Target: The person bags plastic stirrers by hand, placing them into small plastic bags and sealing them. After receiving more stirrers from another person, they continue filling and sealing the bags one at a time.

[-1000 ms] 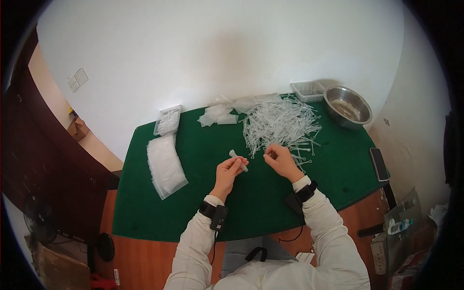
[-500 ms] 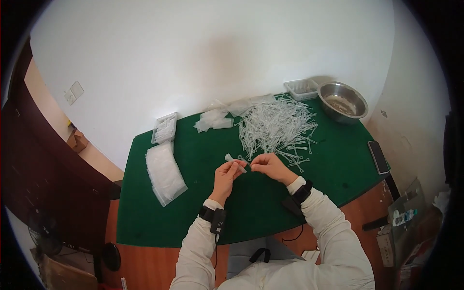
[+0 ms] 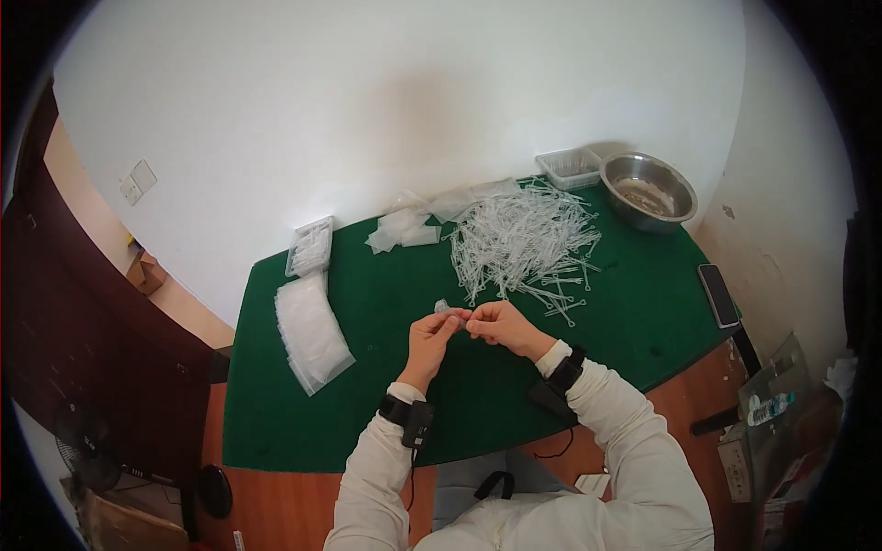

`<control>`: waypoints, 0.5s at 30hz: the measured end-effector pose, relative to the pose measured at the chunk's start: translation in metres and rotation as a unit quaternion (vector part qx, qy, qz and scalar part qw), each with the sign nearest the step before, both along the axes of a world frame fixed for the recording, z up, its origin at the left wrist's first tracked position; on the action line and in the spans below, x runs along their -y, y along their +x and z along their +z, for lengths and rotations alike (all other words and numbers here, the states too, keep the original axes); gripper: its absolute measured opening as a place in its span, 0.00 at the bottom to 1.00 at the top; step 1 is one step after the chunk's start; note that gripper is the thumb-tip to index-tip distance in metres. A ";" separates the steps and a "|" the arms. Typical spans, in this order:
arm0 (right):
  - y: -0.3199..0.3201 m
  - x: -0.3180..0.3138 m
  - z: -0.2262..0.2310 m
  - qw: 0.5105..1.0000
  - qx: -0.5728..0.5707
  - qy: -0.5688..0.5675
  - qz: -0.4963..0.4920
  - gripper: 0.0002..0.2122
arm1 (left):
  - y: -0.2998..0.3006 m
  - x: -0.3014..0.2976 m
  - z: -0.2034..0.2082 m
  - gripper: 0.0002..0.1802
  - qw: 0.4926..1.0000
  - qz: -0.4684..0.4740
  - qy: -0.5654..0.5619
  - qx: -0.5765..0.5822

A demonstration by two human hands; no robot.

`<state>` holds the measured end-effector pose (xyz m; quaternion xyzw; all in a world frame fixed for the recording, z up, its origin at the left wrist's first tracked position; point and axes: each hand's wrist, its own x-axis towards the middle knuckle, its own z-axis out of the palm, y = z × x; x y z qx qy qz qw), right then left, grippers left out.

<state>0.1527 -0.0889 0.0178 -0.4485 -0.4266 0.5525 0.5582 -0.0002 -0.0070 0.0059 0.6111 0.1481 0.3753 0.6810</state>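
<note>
My left hand (image 3: 428, 343) is closed in a pinch on a small clear plastic piece (image 3: 442, 305), whose whitish end sticks out above the fingertips. My right hand (image 3: 501, 326) meets it fingertip to fingertip, also pinched, and whatever lies between its fingers is too small to make out. Just beyond both hands spreads a large pile of thin clear plastic sticks (image 3: 524, 237) with small ring ends. A fanned stack of clear flat plastic bags (image 3: 312, 332) lies to the left of my left hand.
On the green tabletop (image 3: 386, 312), a clear tray of white pieces (image 3: 310, 246) stands at the back left, with loose clear bags (image 3: 404, 228) right of it. Another clear tray (image 3: 570, 169) and a steel bowl (image 3: 650, 191) stand back right. A phone (image 3: 718, 296) lies at the right edge.
My right hand has come slightly down and left, so its fingertips now touch those of my left hand. The clear piece is more covered by the fingers.
</note>
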 end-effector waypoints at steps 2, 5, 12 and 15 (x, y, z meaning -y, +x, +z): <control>0.002 0.000 -0.002 1.000 0.004 -0.005 -0.001 0.05 | 0.001 0.004 0.004 0.10 1.000 0.003 0.005 0.001; 0.005 0.000 -0.002 1.000 0.013 -0.014 -0.005 0.06 | 0.003 0.009 0.007 0.10 1.000 0.010 0.015 0.002; 0.003 0.000 -0.001 1.000 0.013 -0.014 -0.002 0.06 | 0.003 0.009 0.006 0.09 0.999 0.013 0.044 0.001; 0.006 -0.001 -0.001 0.997 0.067 -0.027 -0.022 0.07 | 0.002 0.005 0.001 0.09 0.999 0.029 0.004 0.013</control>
